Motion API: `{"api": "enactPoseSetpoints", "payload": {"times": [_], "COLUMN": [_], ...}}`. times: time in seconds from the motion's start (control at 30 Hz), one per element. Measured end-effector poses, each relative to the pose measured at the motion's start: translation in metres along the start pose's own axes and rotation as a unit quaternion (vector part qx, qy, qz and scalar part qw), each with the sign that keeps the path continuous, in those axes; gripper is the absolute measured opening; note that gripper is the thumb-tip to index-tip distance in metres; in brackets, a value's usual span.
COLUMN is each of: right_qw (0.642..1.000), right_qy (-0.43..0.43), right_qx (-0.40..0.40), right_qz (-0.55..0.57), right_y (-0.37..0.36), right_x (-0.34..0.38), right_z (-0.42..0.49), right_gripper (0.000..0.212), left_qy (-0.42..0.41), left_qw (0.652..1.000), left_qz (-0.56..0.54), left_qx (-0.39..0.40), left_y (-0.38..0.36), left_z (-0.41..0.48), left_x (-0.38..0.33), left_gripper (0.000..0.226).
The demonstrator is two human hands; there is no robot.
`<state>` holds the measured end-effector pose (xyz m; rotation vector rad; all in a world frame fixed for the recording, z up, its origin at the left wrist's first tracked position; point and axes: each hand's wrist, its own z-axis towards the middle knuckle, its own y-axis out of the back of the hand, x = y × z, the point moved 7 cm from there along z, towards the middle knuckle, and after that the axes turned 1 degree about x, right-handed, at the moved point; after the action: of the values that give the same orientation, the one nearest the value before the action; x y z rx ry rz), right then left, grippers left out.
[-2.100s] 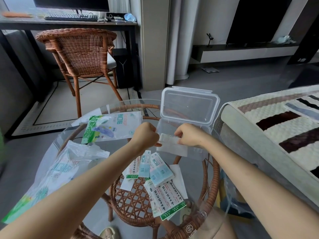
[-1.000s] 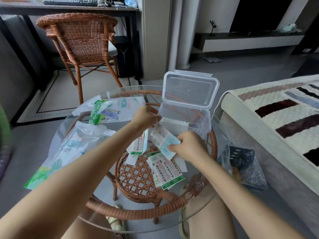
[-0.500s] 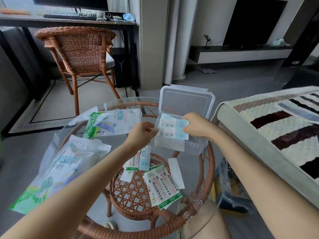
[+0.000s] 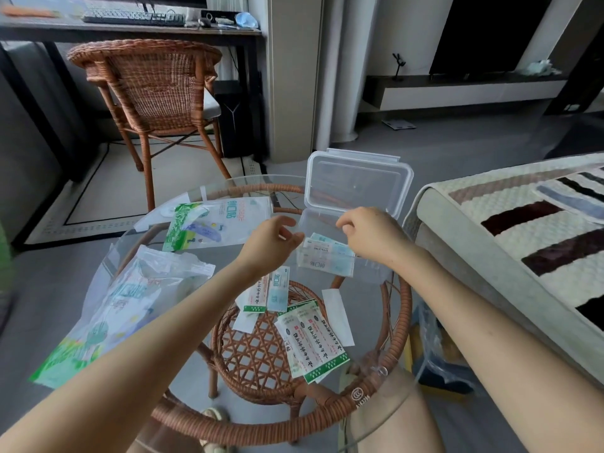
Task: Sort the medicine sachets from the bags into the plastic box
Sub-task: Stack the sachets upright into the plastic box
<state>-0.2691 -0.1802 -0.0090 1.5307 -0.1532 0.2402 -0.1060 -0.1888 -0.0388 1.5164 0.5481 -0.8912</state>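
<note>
A clear plastic box (image 4: 376, 273) stands open on the round glass table (image 4: 202, 397), its lid (image 4: 356, 181) tilted up at the back. Blue-and-white sachets (image 4: 323, 259) lie inside it. My left hand (image 4: 274, 240) hovers at the box's left edge with fingers loosely curled and nothing in them. My right hand (image 4: 369, 233) hangs over the box interior, fingers bent and empty. More sachets lie on the glass nearer me: green-edged ones (image 4: 313, 341) and a blue one (image 4: 277, 289). Two printed plastic bags (image 4: 215, 220) (image 4: 121, 302) rest at the left.
A wicker chair (image 4: 153, 89) and a desk with a keyboard (image 4: 130, 18) stand behind the table. A cushioned seat (image 4: 523, 243) with dark stripes runs along the right. A crumpled bag (image 4: 438, 358) sits on the floor between table and seat.
My right hand carried a blue-and-white sachet from the table into the box and let it go. Both hands now hover empty at the box.
</note>
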Motion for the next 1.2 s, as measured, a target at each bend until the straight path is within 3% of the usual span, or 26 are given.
{"api": "enactPoseSetpoints", "payload": {"times": [0.1, 0.17, 0.23, 0.37, 0.47, 0.6, 0.67, 0.8, 0.9, 1.03, 1.2], "right_qw": [0.995, 0.995, 0.993, 0.99, 0.984, 0.981, 0.976, 0.937, 0.885, 0.806, 0.805], "right_qy": [0.002, -0.017, -0.047, -0.08, -0.117, -0.123, -0.144, -0.184, -0.209, -0.237, -0.233], "right_qx": [-0.071, 0.002, 0.088, 0.116, 0.087, 0.048, 0.026, -0.023, -0.041, -0.011, -0.023], "right_qz": [0.075, 0.094, 0.055, 0.028, 0.101, 0.141, 0.164, 0.296, 0.413, 0.543, 0.545], "right_y": [0.012, -0.005, -0.031, -0.067, -0.077, -0.07, -0.062, -0.047, -0.044, -0.056, -0.061], "right_x": [0.015, 0.027, 0.034, 0.039, 0.035, 0.025, 0.008, -0.025, -0.035, -0.029, -0.017], "right_z": [-0.049, -0.088, -0.118, -0.138, -0.141, -0.148, -0.151, -0.156, -0.16, -0.161, -0.161], "right_gripper": [0.021, 0.028, 0.049, 0.066, 0.056, 0.018, 0.01, 0.003, 0.003, 0.029, 0.032], "left_qy": [-0.031, -0.06, -0.067, -0.037, -0.053, -0.065, -0.065, -0.087, -0.067, -0.047, -0.067], "left_qw": [0.998, 0.991, 0.981, 0.973, 0.971, 0.969, 0.962, 0.922, 0.917, 0.932, 0.944], "left_qz": [0.048, 0.121, 0.182, 0.214, 0.207, 0.207, 0.237, 0.341, 0.354, 0.316, 0.294], "left_qx": [-0.013, -0.018, 0.002, 0.078, 0.107, 0.116, 0.121, 0.161, 0.173, 0.169, 0.131], "left_y": [0.009, 0.016, 0.014, 0.0, -0.009, -0.016, -0.019, -0.031, -0.037, -0.037, -0.028], "left_z": [-0.01, -0.023, -0.038, -0.071, -0.082, -0.083, -0.082, -0.083, -0.08, -0.074, -0.072], "left_x": [-0.006, -0.009, -0.007, 0.0, -0.001, -0.001, 0.0, -0.004, -0.005, -0.008, -0.014], "left_gripper": [0.034, 0.026, 0.021, 0.023, 0.027, 0.036, 0.041, 0.056, 0.058, 0.047, 0.032]}}
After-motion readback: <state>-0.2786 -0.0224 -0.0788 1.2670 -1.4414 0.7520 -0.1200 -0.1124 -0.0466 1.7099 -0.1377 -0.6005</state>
